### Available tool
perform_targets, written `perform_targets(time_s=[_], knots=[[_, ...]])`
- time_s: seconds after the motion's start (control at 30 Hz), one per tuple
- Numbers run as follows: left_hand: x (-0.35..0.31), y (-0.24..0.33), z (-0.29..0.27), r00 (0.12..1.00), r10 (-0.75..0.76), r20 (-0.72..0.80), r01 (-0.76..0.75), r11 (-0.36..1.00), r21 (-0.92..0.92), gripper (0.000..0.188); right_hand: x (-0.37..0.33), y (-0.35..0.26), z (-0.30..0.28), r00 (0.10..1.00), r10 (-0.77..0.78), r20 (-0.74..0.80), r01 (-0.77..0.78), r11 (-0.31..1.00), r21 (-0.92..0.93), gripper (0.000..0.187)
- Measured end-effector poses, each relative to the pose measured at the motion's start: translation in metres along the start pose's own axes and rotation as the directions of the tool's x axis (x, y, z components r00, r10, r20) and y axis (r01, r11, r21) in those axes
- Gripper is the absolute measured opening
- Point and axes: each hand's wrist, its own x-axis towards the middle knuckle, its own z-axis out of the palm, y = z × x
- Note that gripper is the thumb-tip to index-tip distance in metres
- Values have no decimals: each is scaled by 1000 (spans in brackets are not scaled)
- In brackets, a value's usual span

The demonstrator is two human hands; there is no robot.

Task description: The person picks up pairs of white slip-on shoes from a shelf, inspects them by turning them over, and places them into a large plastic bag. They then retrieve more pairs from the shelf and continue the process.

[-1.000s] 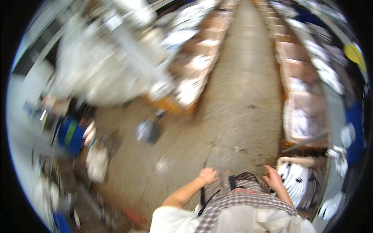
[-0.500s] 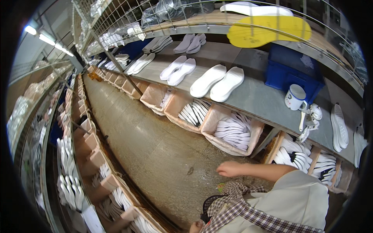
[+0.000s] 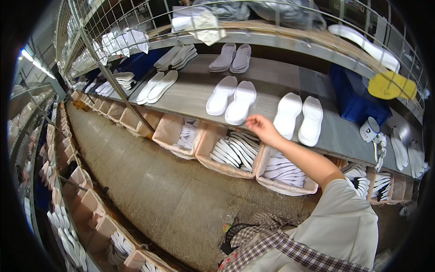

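My right hand (image 3: 263, 129) reaches up from the lower right over the front edge of the grey shelf (image 3: 190, 93). Its fingers are loosely bent and a little apart, with nothing in them. Nearest to the fingertips is the heel end of a white shoe sole (image 3: 240, 103), paired with another white sole (image 3: 221, 96); whether the fingers touch it I cannot tell. Just right of the hand lies a second pair, a white sole (image 3: 288, 114) and its mate (image 3: 311, 121). My left hand is out of view.
Lined bins of white soles, such as one bin (image 3: 229, 152), stand beneath the shelf. A blue crate (image 3: 358, 97), a white mug (image 3: 369, 129) and a yellow sole-shaped sheet (image 3: 392, 85) are at the right. A wire-mesh rack (image 3: 136, 18) rises above; more bins (image 3: 88, 204) line the left.
My right hand has risen from over the floor to the shelf edge beside the soles. The view has turned, and my left hand has left the lower edge.
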Motion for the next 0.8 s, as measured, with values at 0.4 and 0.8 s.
perform_targets(time_s=[0.4, 0.8], knots=[[244, 109, -216, 971, 224, -84, -219, 974, 63, 35, 302, 116, -67, 716, 270, -644, -278, 956, 92, 43], [309, 163, -248, 954, -182, 237, 167, 982, 82, 46, 430, 168, -88, 523, 626, -578, -340, 776, 532, 22]])
